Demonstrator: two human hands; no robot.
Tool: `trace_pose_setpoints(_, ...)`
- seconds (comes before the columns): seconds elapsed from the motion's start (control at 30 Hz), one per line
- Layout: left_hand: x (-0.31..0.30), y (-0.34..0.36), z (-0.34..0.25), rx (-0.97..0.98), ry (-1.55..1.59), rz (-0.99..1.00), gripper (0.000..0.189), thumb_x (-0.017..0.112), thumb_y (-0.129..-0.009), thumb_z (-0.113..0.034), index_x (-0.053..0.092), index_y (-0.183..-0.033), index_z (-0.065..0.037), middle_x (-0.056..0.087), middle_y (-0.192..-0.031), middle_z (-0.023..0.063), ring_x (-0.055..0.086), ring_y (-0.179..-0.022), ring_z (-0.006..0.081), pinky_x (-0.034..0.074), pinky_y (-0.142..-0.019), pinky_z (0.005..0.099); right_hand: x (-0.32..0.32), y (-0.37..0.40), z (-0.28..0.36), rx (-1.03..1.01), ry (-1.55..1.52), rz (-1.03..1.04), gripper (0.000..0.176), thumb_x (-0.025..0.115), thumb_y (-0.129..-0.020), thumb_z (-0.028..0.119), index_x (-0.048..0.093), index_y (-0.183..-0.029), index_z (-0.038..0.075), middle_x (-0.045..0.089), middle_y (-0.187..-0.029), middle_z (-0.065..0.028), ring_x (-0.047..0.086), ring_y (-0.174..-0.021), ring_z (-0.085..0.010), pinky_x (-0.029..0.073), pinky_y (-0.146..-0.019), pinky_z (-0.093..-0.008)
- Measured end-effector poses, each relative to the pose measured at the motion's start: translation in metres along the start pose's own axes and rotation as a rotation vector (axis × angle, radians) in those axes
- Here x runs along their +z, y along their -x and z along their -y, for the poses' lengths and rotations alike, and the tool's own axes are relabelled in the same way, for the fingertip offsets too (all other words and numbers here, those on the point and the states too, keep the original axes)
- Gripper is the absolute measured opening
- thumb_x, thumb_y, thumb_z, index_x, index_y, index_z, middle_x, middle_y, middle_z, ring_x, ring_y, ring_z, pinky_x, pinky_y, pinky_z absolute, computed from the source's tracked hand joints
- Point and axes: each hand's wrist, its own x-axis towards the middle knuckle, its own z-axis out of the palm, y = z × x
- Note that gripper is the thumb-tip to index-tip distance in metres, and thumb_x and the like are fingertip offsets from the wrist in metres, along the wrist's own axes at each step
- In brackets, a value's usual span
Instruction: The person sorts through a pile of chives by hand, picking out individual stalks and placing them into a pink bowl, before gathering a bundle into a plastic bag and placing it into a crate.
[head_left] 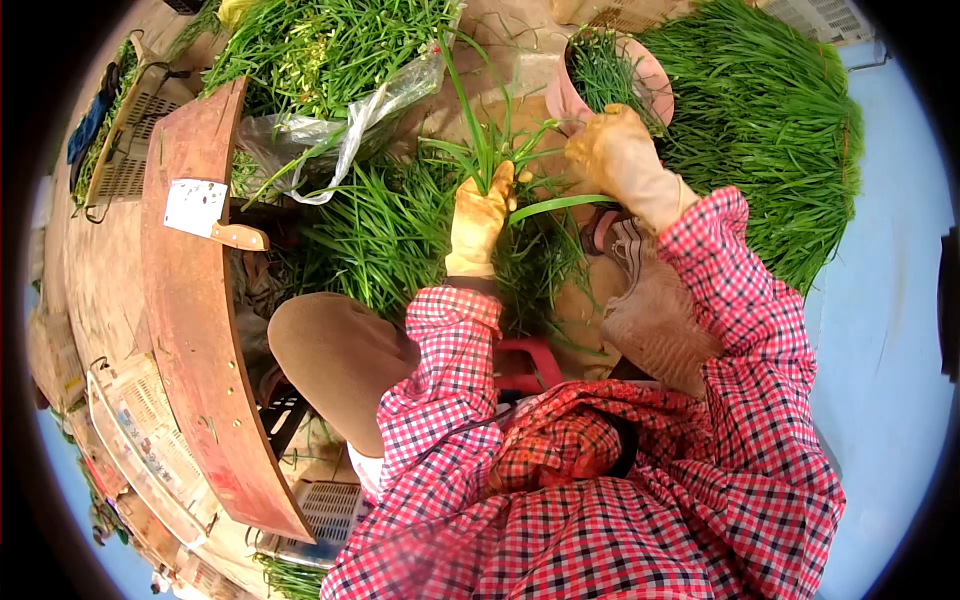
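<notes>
My left hand (480, 225), in a stained yellowish glove, is wrapped round a small bunch of garlic chives (487, 140), leaves pointing up and away from me. One long leaf (560, 203) bends out from beside this hand toward my right wrist. My right hand (620, 155), also gloved, is closed in front of the pink bucket (655, 85); whatever its fingers hold, if anything, is hidden. Below and around my left hand lies a loose heap of chives (375, 235). Thin green stalks (602, 68) stand in the bucket.
A cleaver (205, 212) with a wooden handle lies on a wooden board (185, 340) at left. Beyond it, a clear plastic bag (385, 100) sits beneath cut greens (330, 50). A large chive pile (765, 130) is at right. A red stool (530, 365) shows near my legs.
</notes>
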Motion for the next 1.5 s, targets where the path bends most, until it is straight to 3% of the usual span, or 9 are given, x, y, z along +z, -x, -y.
trace_pose_setpoints(0.23,0.007,-0.009,0.033,0.194,-0.408,-0.28,0.021,0.062,-0.089,-0.022,0.065,-0.085,-0.001,0.064,-0.07,0.0096,0.054,-0.057,0.0198,0.043,-0.054,0.0314,-0.04,0.014,0.061,-0.01,0.146,-0.036,0.005,0.057,-0.068,0.014,0.06,-0.071,0.013,0.058,-0.065,-0.0045,0.06,-0.072,-0.0228,0.041,-0.088,-0.0425)
trace_pose_setpoints(0.4,-0.006,-0.001,0.004,-0.056,-0.047,-0.054,0.021,0.062,-0.089,-0.025,0.067,-0.086,-0.004,0.057,-0.058,0.002,0.048,-0.048,0.0099,0.035,-0.046,0.0257,-0.061,0.012,0.009,0.146,0.235,0.155,0.007,0.059,-0.066,0.01,0.062,-0.071,0.014,0.059,-0.063,-0.0052,0.059,-0.066,-0.0246,0.046,-0.075,-0.0391)
trace_pose_setpoints(0.53,0.001,0.0,0.02,0.169,-0.052,-0.061,0.02,0.063,-0.089,-0.025,0.068,-0.088,-0.006,0.054,-0.056,-0.0022,0.043,-0.046,0.0066,0.031,-0.044,0.0234,-0.044,0.005,-0.073,0.239,0.26,-0.008,0.015,0.059,-0.08,0.02,0.065,-0.09,0.011,0.065,-0.082,-0.0099,0.063,-0.079,-0.028,0.047,-0.076,-0.0395)
trace_pose_setpoints(0.67,-0.036,-0.022,0.063,-0.235,0.307,0.277,0.056,0.06,-0.088,-0.025,0.037,-0.132,0.002,0.041,-0.139,0.0109,0.059,-0.068,0.0105,0.052,-0.059,0.0237,-0.028,-0.02,-0.059,0.437,-0.315,-0.299,0.023,0.054,-0.085,0.026,0.066,-0.093,0.008,0.067,-0.089,-0.0137,0.063,-0.083,-0.0301,0.049,-0.071,-0.0412)
trace_pose_setpoints(0.73,-0.031,-0.021,0.058,-0.185,0.038,0.273,0.058,0.06,-0.088,-0.021,0.033,-0.135,0.001,0.043,-0.138,0.0104,0.059,-0.067,0.01,0.053,-0.059,0.0225,0.009,-0.031,-0.054,0.301,-0.48,-0.098,0.027,0.053,-0.087,0.027,0.066,-0.101,0.009,0.067,-0.098,-0.0126,0.064,-0.089,-0.0274,0.05,-0.076,-0.0382)
trace_pose_setpoints(0.83,-0.024,-0.016,0.039,-0.1,-0.4,0.216,0.052,0.058,-0.088,-0.014,0.035,-0.133,0.001,0.048,-0.132,0.0102,0.058,-0.066,0.0095,0.051,-0.058,0.0212,-0.033,-0.063,0.0,0.886,-1.272,0.362,0.035,0.063,-0.081,0.024,0.064,-0.111,0.008,0.068,-0.105,-0.0058,0.065,-0.088,-0.0183,0.053,-0.072,-0.0285)
trace_pose_setpoints(0.87,-0.023,-0.016,0.043,-0.093,-0.332,0.2,0.047,0.056,-0.088,-0.012,0.039,-0.13,0.001,0.052,-0.128,0.01,0.057,-0.066,0.0093,0.05,-0.057,0.0212,0.033,-0.064,-0.022,0.127,-1.15,-0.047,0.034,0.063,-0.084,0.026,0.063,-0.112,0.007,0.068,-0.105,-0.0059,0.065,-0.089,-0.0154,0.051,-0.068,-0.0249)
trace_pose_setpoints(0.93,-0.017,-0.011,0.038,-0.061,-0.29,0.169,0.031,0.052,-0.088,-0.005,0.048,-0.118,0.001,0.059,-0.111,0.0088,0.057,-0.065,0.0099,0.047,-0.055,0.0223,-0.005,-0.063,0.007,0.81,-1.795,0.35,0.03,0.061,-0.089,0.028,0.065,-0.11,0.006,0.068,-0.102,-0.0063,0.063,-0.081,-0.0096,0.045,-0.06,-0.018)
trace_pose_setpoints(1.5,-0.004,-0.003,0.027,-0.044,0.238,0.115,0.013,0.06,-0.091,-0.016,0.066,-0.091,-0.005,0.064,-0.069,-0.0002,0.046,-0.049,0.0065,0.034,-0.044,0.0232,0.006,-0.05,0.003,0.576,-1.707,0.166,0.024,0.058,-0.09,0.02,0.066,-0.102,0.0,0.067,-0.082,-0.0061,0.051,-0.054,-0.0068,0.037,-0.045,-0.019)
